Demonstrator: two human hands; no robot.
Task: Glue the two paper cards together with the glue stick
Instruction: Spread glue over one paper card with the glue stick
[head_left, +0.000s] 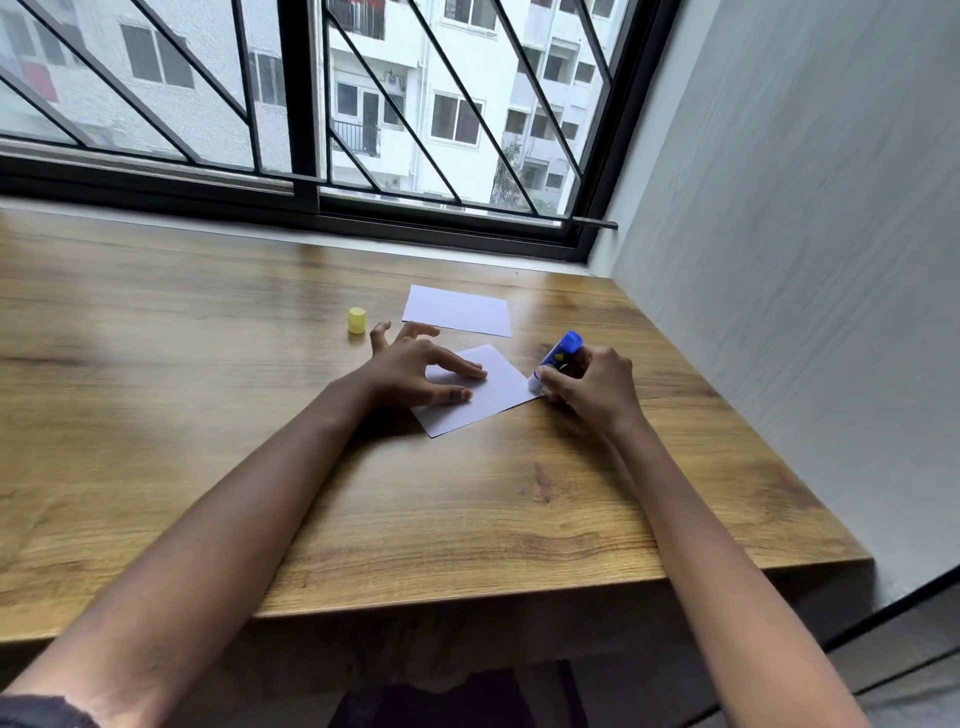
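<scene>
Two white paper cards lie on the wooden table (467, 509). The near card (498, 389) sits at an angle, and my left hand (415, 371) presses it flat with spread fingers. My right hand (592, 387) grips a blue and white glue stick (558, 356), tilted with its lower tip at the near card's right corner. The far card (457, 310) lies flat just beyond, untouched. The glue stick's yellow cap (357, 319) stands by itself to the left of the cards.
A black-framed window (311, 208) with diagonal bars runs along the table's far side. A pale wall (805, 260) closes off the right. The table's front edge (519, 597) and right corner are near my forearms.
</scene>
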